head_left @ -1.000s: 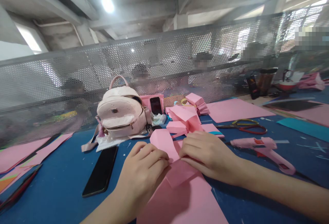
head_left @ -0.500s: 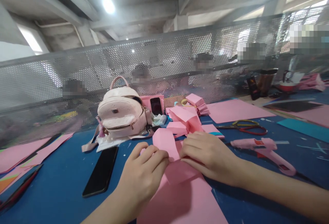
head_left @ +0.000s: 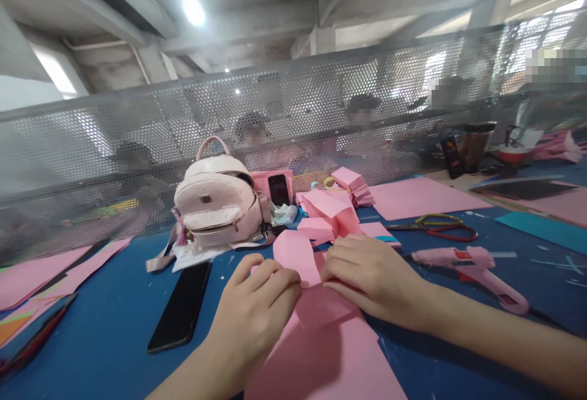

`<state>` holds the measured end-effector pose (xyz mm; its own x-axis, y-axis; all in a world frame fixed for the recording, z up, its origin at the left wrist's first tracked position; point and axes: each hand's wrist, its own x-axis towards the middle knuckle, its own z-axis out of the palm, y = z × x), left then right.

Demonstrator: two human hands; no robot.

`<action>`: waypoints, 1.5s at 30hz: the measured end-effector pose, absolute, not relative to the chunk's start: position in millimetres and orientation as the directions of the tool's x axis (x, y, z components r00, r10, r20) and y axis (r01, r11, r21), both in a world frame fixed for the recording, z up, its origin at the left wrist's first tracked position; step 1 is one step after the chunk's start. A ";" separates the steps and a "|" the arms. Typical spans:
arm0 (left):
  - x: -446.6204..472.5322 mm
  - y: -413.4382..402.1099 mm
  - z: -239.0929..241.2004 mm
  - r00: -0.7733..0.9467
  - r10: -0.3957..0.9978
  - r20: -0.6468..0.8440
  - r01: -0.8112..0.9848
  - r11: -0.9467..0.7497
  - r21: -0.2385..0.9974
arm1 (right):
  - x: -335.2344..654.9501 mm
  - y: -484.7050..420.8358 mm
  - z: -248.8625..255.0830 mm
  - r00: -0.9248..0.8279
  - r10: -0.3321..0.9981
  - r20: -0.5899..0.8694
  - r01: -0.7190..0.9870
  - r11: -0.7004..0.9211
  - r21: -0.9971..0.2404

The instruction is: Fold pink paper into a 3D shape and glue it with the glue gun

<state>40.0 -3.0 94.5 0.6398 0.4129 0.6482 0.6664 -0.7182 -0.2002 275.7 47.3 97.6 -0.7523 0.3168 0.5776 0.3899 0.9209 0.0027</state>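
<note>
The folded pink paper (head_left: 293,253) is pinched from either side by the left hand (head_left: 259,305) and right hand (head_left: 371,271), over a pink sheet (head_left: 321,369) at the near middle of the counter (head_left: 114,326). Probably light and easily creased, it is best gripped gently along its folds.

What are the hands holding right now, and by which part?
The left hand and right hand hold the folded pink paper, one at each side, near the crease across it; the exact pinch points are partly hidden.
</note>
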 end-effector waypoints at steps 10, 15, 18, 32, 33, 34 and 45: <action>40.5 -2.2 93.7 0.672 0.385 0.633 0.672 -0.676 -0.302 | 275.2 47.6 97.8 -0.747 0.313 0.586 0.386 0.923 0.000; 40.4 -3.1 90.9 0.671 0.391 0.630 0.669 -0.684 -0.289 | 274.5 47.3 97.8 -0.744 0.306 0.594 0.384 0.923 0.005; 40.8 -3.3 91.5 0.674 0.391 0.626 0.670 -0.681 -0.296 | 274.4 47.2 97.6 -0.747 0.311 0.588 0.394 0.919 0.015; 39.5 3.7 94.4 0.616 0.475 0.629 0.663 -0.744 -0.088 | 274.1 43.9 97.8 -0.737 0.311 0.600 0.386 0.923 -0.004; 39.6 3.8 94.8 0.616 0.470 0.632 0.659 -0.747 -0.088 | 273.8 43.7 97.7 -0.737 0.306 0.602 0.384 0.923 0.001; 39.8 3.9 95.0 0.616 0.466 0.635 0.658 -0.748 -0.089 | 273.5 43.5 97.4 -0.739 0.303 0.602 0.384 0.923 0.006; 39.9 2.3 94.6 0.603 0.476 0.639 0.646 -0.762 -0.042 | 273.2 41.7 94.0 -0.753 0.269 0.601 0.355 0.935 0.026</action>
<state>39.9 2.3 94.6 0.6034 0.4764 0.6395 0.6461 -0.7621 -0.0419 273.2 41.7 94.0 -0.7528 0.2689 0.6009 0.3549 0.9345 0.0264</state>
